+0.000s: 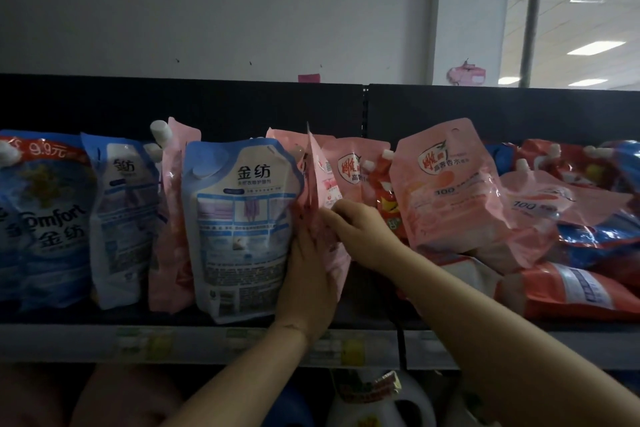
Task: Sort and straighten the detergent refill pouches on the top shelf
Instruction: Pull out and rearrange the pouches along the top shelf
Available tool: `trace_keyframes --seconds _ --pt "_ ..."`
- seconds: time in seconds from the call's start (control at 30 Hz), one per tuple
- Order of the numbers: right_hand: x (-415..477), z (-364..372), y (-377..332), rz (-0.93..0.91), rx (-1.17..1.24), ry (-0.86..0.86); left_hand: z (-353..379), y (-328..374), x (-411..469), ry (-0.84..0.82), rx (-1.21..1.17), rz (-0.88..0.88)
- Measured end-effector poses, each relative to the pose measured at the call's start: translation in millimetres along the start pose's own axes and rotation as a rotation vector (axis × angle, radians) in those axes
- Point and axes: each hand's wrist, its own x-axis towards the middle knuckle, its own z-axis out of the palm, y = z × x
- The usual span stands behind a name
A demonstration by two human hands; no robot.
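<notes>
Pouches of detergent refill are stood in a rough row along the top shelf point(207, 343), in front of a black back panel point(242, 104). At the far left a blue Comfort pouch point(41, 218) is seen upright, followed by a pale blue pouch point(124, 218), a narrow pink pouch point(173, 218) and a blue-and-white pouch point(242, 218) printed with Chinese characters.

Just to the right of that one, an edge-on pink pouch point(317, 177) is held upright between both hands. The left hand point(308, 274) is laid against its lower part with the fingers extended and close together, pointing upward; the thumb is hidden. The right hand point(360, 229) is brought in from the right, its fingers curled onto the pouch's near edge.

Behind the right hand, another pink pouch point(356, 170) is faced forward, and a small red pouch point(388, 198) with a white spout is wedged beside it. A large pink pouch point(457, 191) is tilted to the right, propped on a loose heap in which an orange-red pouch point(571, 291) is laid flat and a dark blue pouch point(595, 239) is crumpled above it.

Price labels point(349, 352) are fixed along the shelf's front rail, blurred beyond reading. A white bottle point(381, 406) is partly seen on the level below.
</notes>
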Motion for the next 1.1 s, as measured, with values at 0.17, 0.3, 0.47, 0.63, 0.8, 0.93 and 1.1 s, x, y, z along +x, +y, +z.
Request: trace_keyframes --seconds 0.17,0.3,0.47,0.63,0.8,0.93,1.1 --pt "-12.2 -37.7 25.6 0.093 -0.376 0.076 -7.9 0.6 -0.2 -0.064 -0.249 0.041" --pt "-31.5 -73.0 37.0 0.093 -0.632 0.252 -2.4 -1.2 -1.5 -0.134 -0.190 0.112" --pt "-41.8 -115.6 47.0 0.262 -0.920 0.396 4.5 -6.1 -1.8 -0.152 -0.179 0.013" --pt "-32.8 -132.8 63.3 0.612 -0.508 0.399 7.3 -6.2 -4.2 -0.155 -0.114 -0.049" --pt "-24.0 -136.2 70.0 0.747 -0.111 0.489 5.8 -4.0 -4.0 -0.139 -0.085 -0.033" --pt "-13.1 -144.0 65.6 0.848 0.129 0.427 6.6 -5.7 -3.7 -0.132 -0.078 -0.018" --pt "-1.8 -128.4 53.7 0.804 0.196 0.238 6.4 -6.3 -1.1 -0.158 -0.110 -0.020"
